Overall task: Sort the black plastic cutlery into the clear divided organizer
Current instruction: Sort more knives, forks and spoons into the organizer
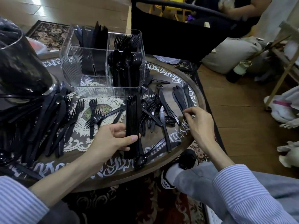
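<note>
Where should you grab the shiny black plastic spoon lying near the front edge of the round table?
Pinch the thin handle of the black plastic spoon from above. The handle lies flat, angling up to the right with bare table beside it, while the rounded bowl is slippery.

Wooden floor (pixel 242 101), patterned rug (pixel 48 33), round lettered table (pixel 178 70)

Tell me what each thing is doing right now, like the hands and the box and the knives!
Left hand: grips a stack of knives, held upright.
Right hand: fingers pinch at the knives on the table.
Clear organizer: upright; knives, forks and spoons stand in three sections, the front left one empty.
Loose forks: lying flat on the doily.
</note>
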